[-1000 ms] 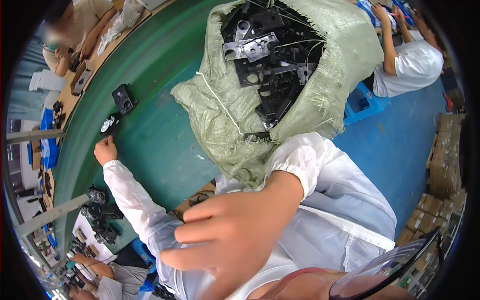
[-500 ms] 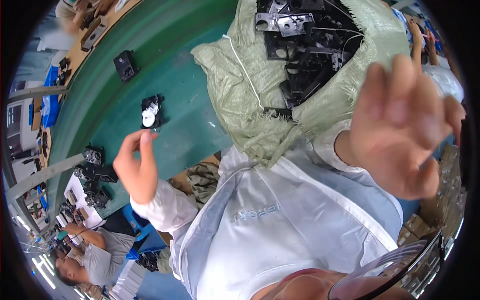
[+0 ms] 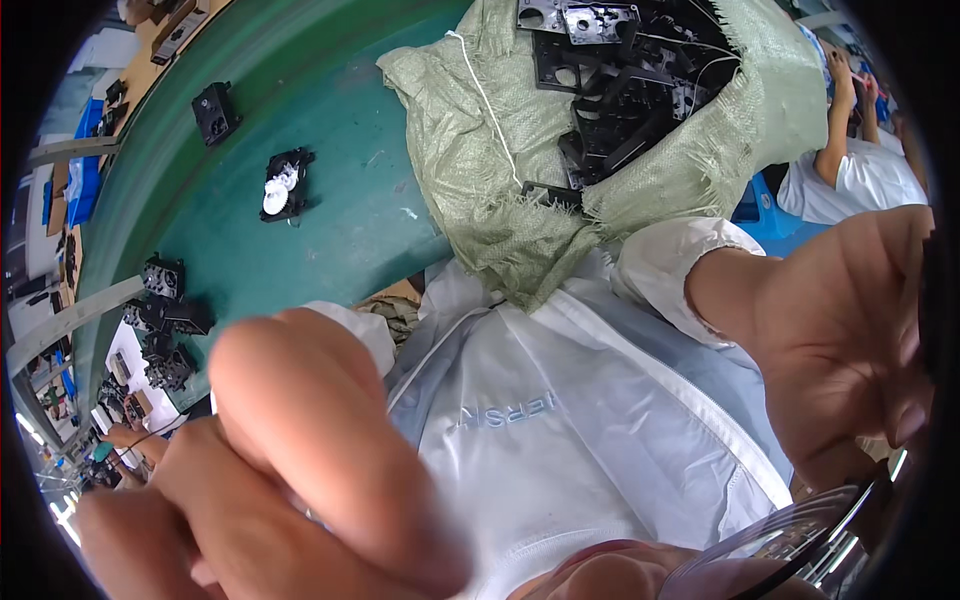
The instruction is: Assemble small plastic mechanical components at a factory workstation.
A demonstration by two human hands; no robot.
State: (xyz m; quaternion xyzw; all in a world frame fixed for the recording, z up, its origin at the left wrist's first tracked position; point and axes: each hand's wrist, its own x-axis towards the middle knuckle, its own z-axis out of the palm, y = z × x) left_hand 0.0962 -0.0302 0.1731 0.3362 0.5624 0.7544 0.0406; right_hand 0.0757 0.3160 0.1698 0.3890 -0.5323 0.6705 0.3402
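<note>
My left hand (image 3: 300,460) looms large at the lower left, close to the camera. Its fingers are curled and partly blurred; anything inside them is hidden. At the right rim is my right hand (image 3: 830,330), raised with the palm side showing. Its fingers run out of the picture beside a dark edge, so their grip is hidden. A pale green woven sack (image 3: 450,130) lies between and beyond my hands, its frayed mouth spread around several black plastic parts (image 3: 620,125). Neither hand touches the sack.
On the green work surface (image 3: 350,230) lie a black part with white gears (image 3: 285,187) and a black box-shaped part (image 3: 214,112). Several black assemblies (image 3: 165,320) cluster at the left. Another person's arm (image 3: 840,115) and a blue plastic thing (image 3: 772,215) are at the right.
My left hand has come down and toward the camera, its fingers curling. My right hand has shifted to the right rim. The view has tilted slightly, so the sack and parts appear higher.
</note>
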